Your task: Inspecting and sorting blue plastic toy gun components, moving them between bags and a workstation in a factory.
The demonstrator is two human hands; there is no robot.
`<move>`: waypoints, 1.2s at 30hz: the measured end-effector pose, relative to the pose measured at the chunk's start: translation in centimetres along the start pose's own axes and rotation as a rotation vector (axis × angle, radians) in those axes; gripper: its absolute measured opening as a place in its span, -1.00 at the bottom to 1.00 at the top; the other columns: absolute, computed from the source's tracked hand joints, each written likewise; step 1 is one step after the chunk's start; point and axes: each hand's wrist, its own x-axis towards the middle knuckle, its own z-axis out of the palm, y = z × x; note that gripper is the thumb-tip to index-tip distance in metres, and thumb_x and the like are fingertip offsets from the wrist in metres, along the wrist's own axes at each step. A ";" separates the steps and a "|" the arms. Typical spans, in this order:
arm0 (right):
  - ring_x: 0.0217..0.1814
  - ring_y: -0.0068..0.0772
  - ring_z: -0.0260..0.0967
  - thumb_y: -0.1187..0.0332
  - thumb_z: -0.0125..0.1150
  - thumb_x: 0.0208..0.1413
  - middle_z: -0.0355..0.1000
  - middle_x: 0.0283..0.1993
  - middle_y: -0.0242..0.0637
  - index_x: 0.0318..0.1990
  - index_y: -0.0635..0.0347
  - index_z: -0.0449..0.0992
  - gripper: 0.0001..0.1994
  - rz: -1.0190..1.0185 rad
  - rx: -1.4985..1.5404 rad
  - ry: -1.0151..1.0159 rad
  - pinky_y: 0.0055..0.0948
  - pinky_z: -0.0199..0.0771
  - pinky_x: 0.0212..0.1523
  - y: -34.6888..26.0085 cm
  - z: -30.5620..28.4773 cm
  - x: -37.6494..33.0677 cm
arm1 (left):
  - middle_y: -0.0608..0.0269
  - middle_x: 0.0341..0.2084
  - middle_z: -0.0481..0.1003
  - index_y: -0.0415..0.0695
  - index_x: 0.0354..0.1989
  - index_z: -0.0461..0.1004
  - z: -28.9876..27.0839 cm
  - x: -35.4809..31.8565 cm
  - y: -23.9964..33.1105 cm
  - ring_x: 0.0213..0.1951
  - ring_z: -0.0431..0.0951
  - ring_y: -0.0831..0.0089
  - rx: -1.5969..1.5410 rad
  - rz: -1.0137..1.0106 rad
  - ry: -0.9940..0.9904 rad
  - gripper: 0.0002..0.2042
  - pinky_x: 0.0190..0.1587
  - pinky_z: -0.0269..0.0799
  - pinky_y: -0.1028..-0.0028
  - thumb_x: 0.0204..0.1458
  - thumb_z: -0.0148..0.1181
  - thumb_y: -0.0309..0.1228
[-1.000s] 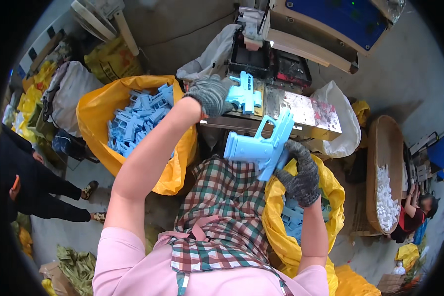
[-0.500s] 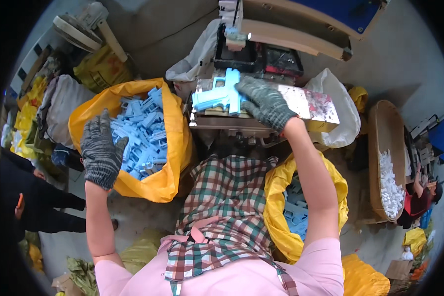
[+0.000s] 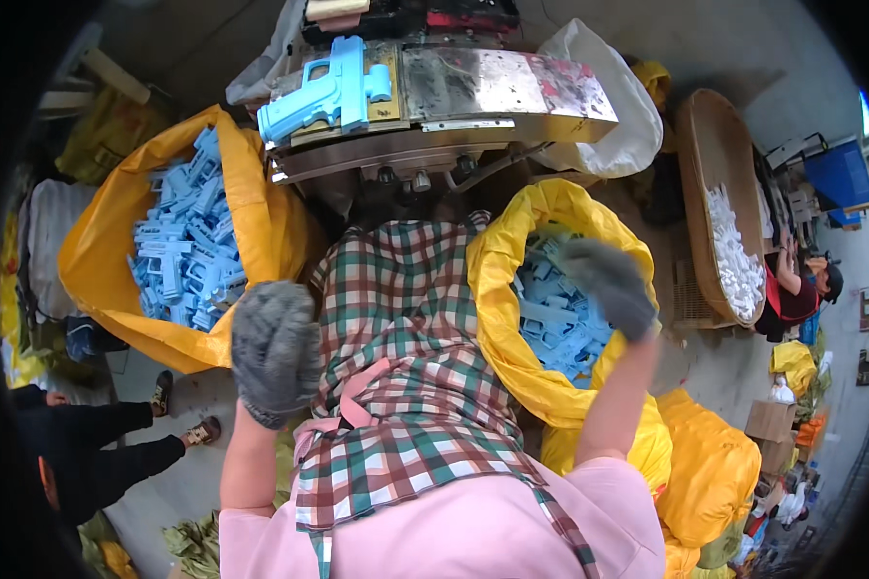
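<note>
A light blue toy pistol [image 3: 333,89] lies on the fixture of the metal machine bed [image 3: 507,82], with neither hand touching it. My left hand [image 3: 275,352], in a dark grey knit glove, is in front of my apron's left side, near the left bag's edge. Its fingers look curled in, and the inside of the hand is hidden. My right hand [image 3: 608,285], gloved alike, hangs over the mouth of the right yellow bag [image 3: 497,251], smeared by motion, so its fingers and any hold are unclear. Blue toy pistol pieces [image 3: 555,333] fill that bag.
An orange-yellow bag [image 3: 101,217] full of blue toy pistol pieces [image 3: 188,232] stands at left. Right of the machine are a white sack [image 3: 637,135] and a long basket [image 3: 705,183] with white pieces. Stuffed yellow bags [image 3: 705,463] lie lower right. Other people are at both sides.
My right hand has left the blue toy pistol and moved down to the right bag. My left hand has moved from the left bag toward my body, its fingers curling. The view has shifted downward.
</note>
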 end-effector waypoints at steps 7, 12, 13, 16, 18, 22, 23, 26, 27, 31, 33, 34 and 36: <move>0.27 0.03 0.15 0.12 -0.15 0.12 0.22 0.23 0.03 0.20 0.12 0.29 -0.49 0.114 -0.881 0.012 0.06 0.00 0.25 16.9 13.8 8.1 | -0.01 -0.25 0.44 -0.23 -0.10 0.40 3.2 -0.5 1.9 -0.17 0.43 0.01 -0.171 -0.042 -0.228 -0.61 -0.05 0.33 0.10 -0.20 0.20 -0.48; 0.16 -0.01 0.28 0.05 -0.04 0.07 0.32 0.13 -0.03 0.17 -0.03 0.34 -0.50 0.154 -0.967 -0.201 0.00 0.20 0.15 14.4 10.4 5.7 | 0.01 -0.26 0.46 -0.22 0.00 0.39 4.3 -2.9 0.6 -0.18 0.45 0.09 -0.131 -0.107 -0.408 -0.52 -0.02 0.33 0.16 -0.15 0.22 -0.29; 0.08 -0.03 0.36 0.05 0.04 0.02 0.41 0.03 -0.03 0.09 -0.01 0.42 -0.53 0.174 -0.993 -0.314 -0.07 0.31 0.08 13.3 8.3 5.3 | 0.01 -0.26 0.46 -0.22 0.00 0.39 4.4 -2.9 0.6 -0.18 0.45 0.09 -0.122 -0.120 -0.399 -0.52 -0.02 0.33 0.16 -0.15 0.22 -0.29; -0.15 -0.08 0.45 0.28 0.28 -0.20 0.49 -0.21 -0.06 -0.23 0.12 0.55 -0.70 0.010 -0.627 -0.055 -0.23 0.44 -0.12 9.0 2.2 2.4 | 0.06 -0.33 0.49 -0.18 -0.07 0.42 5.2 -2.2 0.7 -0.26 0.48 0.12 -0.163 -0.048 -0.343 -0.64 -0.15 0.38 0.23 -0.12 0.15 -0.45; -0.23 -0.15 0.46 0.41 0.29 -0.27 0.49 -0.29 -0.09 -0.36 0.19 0.55 -0.78 -0.068 -0.360 0.066 -0.33 0.46 -0.18 8.5 0.0 0.8 | 0.05 -0.30 0.49 -0.19 -0.06 0.41 6.6 -1.2 0.5 -0.27 0.49 0.10 -0.226 -0.009 -0.377 -0.63 -0.21 0.41 0.24 -0.12 0.15 -0.45; -0.29 -0.32 0.46 0.47 0.25 -0.13 0.47 -0.41 -0.24 -0.45 0.26 0.51 -0.92 -0.264 0.422 0.156 -0.35 0.45 -0.20 -0.9 -0.3 -1.5 | -0.01 0.00 0.39 -0.20 0.10 0.30 7.9 1.8 2.3 -0.01 0.43 0.11 -0.297 -0.009 -0.371 -0.46 0.06 0.34 0.27 -0.13 0.21 -0.35; -0.27 -0.28 0.46 0.34 0.32 -0.12 0.48 -0.36 -0.24 -0.45 0.26 0.48 -0.82 -0.405 0.583 0.069 -0.31 0.45 -0.15 -2.8 0.8 -1.3 | -0.01 0.03 0.36 -0.20 0.13 0.28 8.6 2.4 2.7 0.03 0.40 0.11 -0.349 0.058 -0.305 -0.44 0.10 0.30 0.26 -0.12 0.21 -0.34; -0.27 -0.30 0.43 0.34 0.37 -0.13 0.47 -0.29 -0.23 -0.43 0.22 0.49 -0.81 -0.580 0.724 -0.189 -0.37 0.42 -0.13 -6.4 4.1 0.0 | -0.04 -0.05 0.41 -0.20 0.09 0.31 10.1 4.0 3.9 -0.01 0.43 0.12 -0.518 0.105 -0.206 -0.49 0.06 0.34 0.27 -0.11 0.18 -0.36; -0.25 -0.33 0.43 0.35 0.37 -0.13 0.47 -0.26 -0.23 -0.37 0.21 0.50 -0.80 -0.629 0.608 -0.214 -0.39 0.42 -0.11 -7.0 4.7 0.4 | -0.06 -0.11 0.43 -0.20 0.05 0.33 10.0 4.8 4.3 -0.05 0.46 0.16 -0.651 0.021 -0.298 -0.53 0.03 0.37 0.30 -0.11 0.16 -0.41; 0.04 -0.34 0.36 0.49 0.38 -0.18 0.37 0.01 -0.20 0.07 0.25 0.31 -0.42 -0.302 0.726 0.205 -0.42 0.36 0.07 -10.6 4.3 0.7 | 0.12 -0.50 0.45 -0.20 -0.15 0.39 6.4 5.7 1.0 -0.41 0.47 0.15 -0.196 -0.196 -0.349 -0.39 -0.29 0.34 0.24 -0.39 0.37 -0.10; 0.01 -0.25 0.40 0.51 0.40 -0.25 0.36 0.04 -0.15 0.05 0.22 0.33 -0.41 -0.532 0.259 0.157 -0.38 0.40 0.04 -11.6 3.7 0.0 | 0.10 -0.49 0.42 -0.21 -0.23 0.38 5.2 6.3 0.6 -0.42 0.43 0.18 0.023 -0.152 -0.237 -0.44 -0.28 0.31 0.21 -0.39 0.34 -0.10; 0.08 -0.22 0.36 0.51 0.47 -0.35 0.31 0.14 -0.12 0.01 0.19 0.37 -0.37 -0.606 0.053 0.143 -0.32 0.39 0.04 -12.9 3.9 -0.6 | 0.09 -0.48 0.42 -0.22 -0.22 0.38 5.0 6.8 0.5 -0.41 0.43 0.18 0.076 -0.129 -0.202 -0.44 -0.27 0.30 0.20 -0.39 0.33 -0.11; 0.09 -0.09 0.37 0.56 0.45 -0.38 0.36 0.07 -0.07 -0.12 0.23 0.41 -0.47 -0.572 -0.085 0.159 -0.28 0.37 0.07 -13.7 4.8 0.2 | 0.13 -0.48 0.41 -0.22 -0.18 0.38 5.0 8.0 0.0 -0.38 0.43 0.18 0.205 -0.022 -0.130 -0.50 -0.27 0.30 0.20 -0.30 0.25 -0.18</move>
